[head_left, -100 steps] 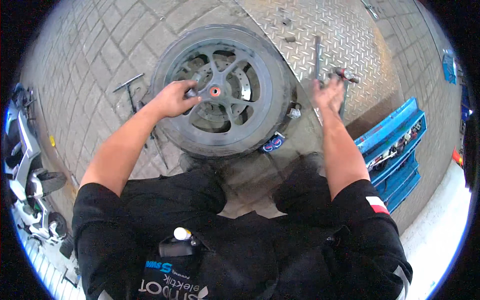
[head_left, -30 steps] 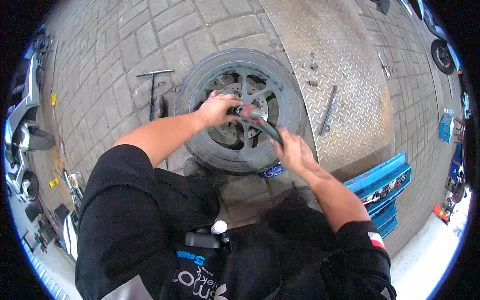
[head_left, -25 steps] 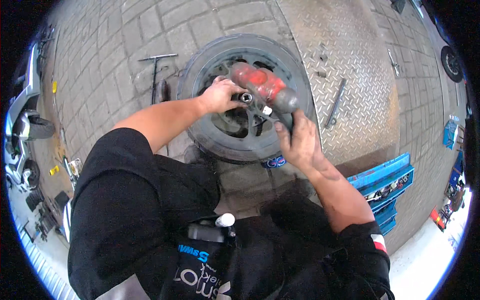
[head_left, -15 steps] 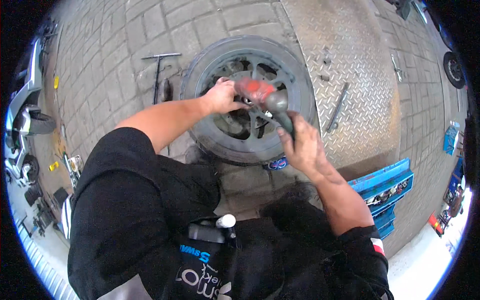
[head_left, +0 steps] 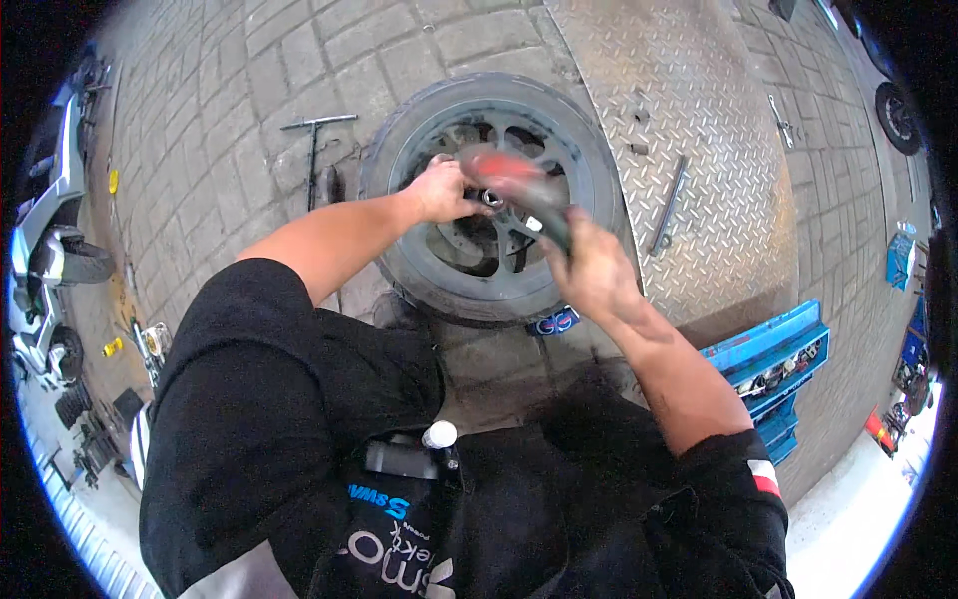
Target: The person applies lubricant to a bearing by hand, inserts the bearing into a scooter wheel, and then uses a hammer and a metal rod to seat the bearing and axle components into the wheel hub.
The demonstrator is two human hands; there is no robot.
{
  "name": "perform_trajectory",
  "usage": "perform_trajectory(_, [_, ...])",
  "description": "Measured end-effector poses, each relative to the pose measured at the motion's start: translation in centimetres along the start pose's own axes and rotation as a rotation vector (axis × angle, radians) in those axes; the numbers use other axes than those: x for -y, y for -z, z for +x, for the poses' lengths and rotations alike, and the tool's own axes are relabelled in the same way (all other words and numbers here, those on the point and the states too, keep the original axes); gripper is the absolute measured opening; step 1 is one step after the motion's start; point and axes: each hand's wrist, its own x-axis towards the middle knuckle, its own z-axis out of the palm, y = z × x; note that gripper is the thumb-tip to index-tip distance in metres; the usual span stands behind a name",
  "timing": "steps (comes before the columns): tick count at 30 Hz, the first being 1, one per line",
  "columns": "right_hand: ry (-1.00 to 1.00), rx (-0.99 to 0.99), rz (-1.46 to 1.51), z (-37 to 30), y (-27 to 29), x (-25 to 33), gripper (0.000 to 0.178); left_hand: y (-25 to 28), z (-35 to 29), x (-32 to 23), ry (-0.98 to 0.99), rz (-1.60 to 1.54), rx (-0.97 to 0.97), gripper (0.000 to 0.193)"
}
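A wheel with a black tyre (head_left: pixel 384 215) and grey spoked rim lies flat on the paving in front of me. At its hub, my left hand (head_left: pixel 441 190) has its fingers closed round a small shiny round metal piece (head_left: pixel 491 199), mostly hidden by the fingers. My right hand (head_left: pixel 597 262) grips the dark handle of a mallet (head_left: pixel 507 168). The mallet's red and grey head is smeared by motion above the hub, close to my left fingers; whether it touches the metal piece I cannot tell.
Left of the wheel lies a T-handle wrench (head_left: pixel 314 150). A metal bar tool (head_left: pixel 669 205) rests on the tread-plate (head_left: pixel 714 220) at right, and a spanner (head_left: pixel 781 122) lies beyond. A blue toolbox (head_left: pixel 763 349) stands near my right arm; parked motorcycles (head_left: pixel 60 255) line the left.
The mallet's head has swung slightly left and upward in the picture, over the hub. My right hand has shifted a little left; my left hand stays at the hub.
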Motion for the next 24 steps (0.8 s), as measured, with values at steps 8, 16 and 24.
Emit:
perform_trajectory(8, [0.246,-0.361,-0.018,-0.9,0.0,0.3,0.037,1.4,0.2,-0.8,-0.066,-0.163,-0.048,0.048])
perform_trajectory(16, [0.053,0.009,-0.079,-0.2,-0.5,-1.0,0.032,1.2,0.4,-1.9,-0.032,0.059,-0.006,0.036])
perform_trajectory(24, [-0.094,0.205,-0.237,1.5,-0.6,0.2,0.032,1.4,-0.3,-0.2,0.045,-0.067,-0.018,0.041])
